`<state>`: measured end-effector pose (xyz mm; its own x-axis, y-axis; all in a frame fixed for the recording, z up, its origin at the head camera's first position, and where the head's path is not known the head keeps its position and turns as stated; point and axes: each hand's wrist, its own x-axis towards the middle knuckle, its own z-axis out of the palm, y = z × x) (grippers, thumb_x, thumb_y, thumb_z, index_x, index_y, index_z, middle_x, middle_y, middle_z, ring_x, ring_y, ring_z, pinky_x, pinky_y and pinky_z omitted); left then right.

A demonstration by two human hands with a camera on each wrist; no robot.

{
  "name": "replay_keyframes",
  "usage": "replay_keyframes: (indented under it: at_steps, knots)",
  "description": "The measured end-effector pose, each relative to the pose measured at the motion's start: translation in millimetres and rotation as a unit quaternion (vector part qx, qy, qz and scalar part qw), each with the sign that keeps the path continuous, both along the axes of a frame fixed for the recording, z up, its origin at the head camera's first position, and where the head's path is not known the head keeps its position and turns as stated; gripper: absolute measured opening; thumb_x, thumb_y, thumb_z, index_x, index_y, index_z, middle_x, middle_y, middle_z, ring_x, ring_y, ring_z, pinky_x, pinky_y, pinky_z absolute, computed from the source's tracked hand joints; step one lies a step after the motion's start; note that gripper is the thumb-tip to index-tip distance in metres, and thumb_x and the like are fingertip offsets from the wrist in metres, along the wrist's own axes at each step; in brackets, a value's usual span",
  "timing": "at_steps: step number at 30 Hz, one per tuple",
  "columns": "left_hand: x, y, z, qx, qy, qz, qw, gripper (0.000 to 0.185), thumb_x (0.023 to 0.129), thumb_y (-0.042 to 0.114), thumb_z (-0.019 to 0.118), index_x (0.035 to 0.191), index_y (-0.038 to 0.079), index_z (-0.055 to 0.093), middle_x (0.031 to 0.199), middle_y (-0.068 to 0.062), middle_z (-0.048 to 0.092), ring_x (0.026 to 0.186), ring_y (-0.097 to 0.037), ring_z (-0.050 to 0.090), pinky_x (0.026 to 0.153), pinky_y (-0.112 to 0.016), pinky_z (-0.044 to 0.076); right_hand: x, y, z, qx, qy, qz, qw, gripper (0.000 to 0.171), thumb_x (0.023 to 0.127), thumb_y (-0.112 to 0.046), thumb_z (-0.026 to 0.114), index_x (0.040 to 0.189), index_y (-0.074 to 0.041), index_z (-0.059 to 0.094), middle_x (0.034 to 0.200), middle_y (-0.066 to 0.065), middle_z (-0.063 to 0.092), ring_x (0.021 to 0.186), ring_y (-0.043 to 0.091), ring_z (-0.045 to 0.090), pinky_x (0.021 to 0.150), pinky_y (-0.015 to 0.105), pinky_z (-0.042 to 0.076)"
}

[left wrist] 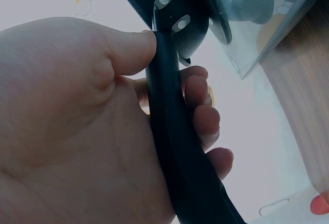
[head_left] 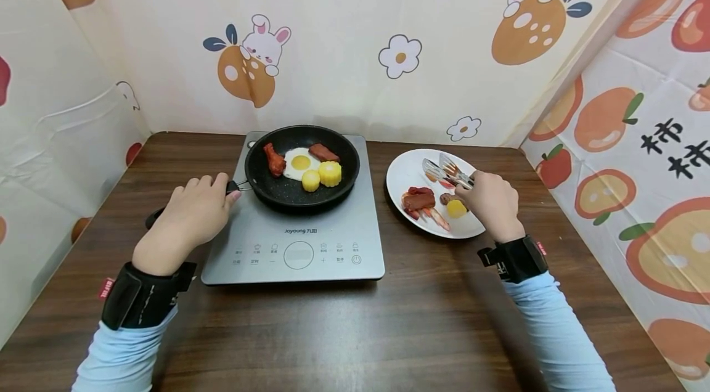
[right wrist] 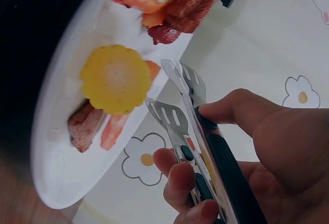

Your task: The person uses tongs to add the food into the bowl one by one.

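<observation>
My left hand (head_left: 191, 213) curls round the black handle (left wrist: 175, 131) of a pan (head_left: 302, 165), thumb on top and fingers wrapped beneath. The pan sits on a grey hob (head_left: 302, 238) at the middle of the brown desk (head_left: 388, 330). Inside the pan lie a fried egg (head_left: 300, 163), a red chicken wing (head_left: 274, 159) to its left, a sausage piece (head_left: 323, 152) behind it and two yellow corn rounds (head_left: 322, 176) at the front right.

My right hand (head_left: 490, 204) grips metal tongs (head_left: 449, 172) with dark handles, fingers and thumb closed round them. The slotted tips stand slightly apart with nothing between them, above the far part of a white plate (head_left: 405, 173). The plate rests on the desk just right of the hob. On it are a corn round (right wrist: 115, 77), a sausage (head_left: 418, 200), pink shrimp (head_left: 435, 215) and a brownish piece of meat (right wrist: 82, 126) beside the corn.

Cloth walls printed with rabbits, flowers and orange fruit (head_left: 604, 118) enclose the desk.
</observation>
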<state>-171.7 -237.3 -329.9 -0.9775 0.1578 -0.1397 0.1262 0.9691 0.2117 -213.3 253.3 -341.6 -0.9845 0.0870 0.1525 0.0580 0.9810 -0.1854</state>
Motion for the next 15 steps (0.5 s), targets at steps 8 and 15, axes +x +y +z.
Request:
replay_keyframes:
  at_steps: [8, 15]
  knots:
    - [0.7, 0.2, -0.3, -0.001, 0.003, 0.001, 1.0000, 0.054, 0.112, 0.032, 0.035, 0.145, -0.011, 0.037, 0.132, -0.038, 0.050, 0.121, -0.054, 0.047, 0.100, -0.069, 0.036, -1.8, 1.7, -4.3, 0.016, -0.006, 0.012, 1.000, 0.036, 0.092, -0.025, 0.063, 0.065, -0.012, 0.044, 0.062, 0.002, 0.038, 0.056, 0.023, 0.043, 0.046, 0.035, 0.027]
    - [1.3, 1.5, 0.8, 0.001, 0.001, 0.001, 1.0000, 0.054, 0.112, 0.032, 0.036, 0.145, -0.011, 0.037, 0.132, -0.038, 0.050, 0.121, -0.054, 0.047, 0.100, -0.069, 0.037, -1.2, 2.4, -4.5, 0.014, -0.008, 0.007, 1.000, 0.028, 0.094, -0.025, 0.061, 0.073, -0.009, 0.054, 0.064, 0.004, 0.048, 0.059, 0.025, 0.049, 0.047, 0.035, 0.030]
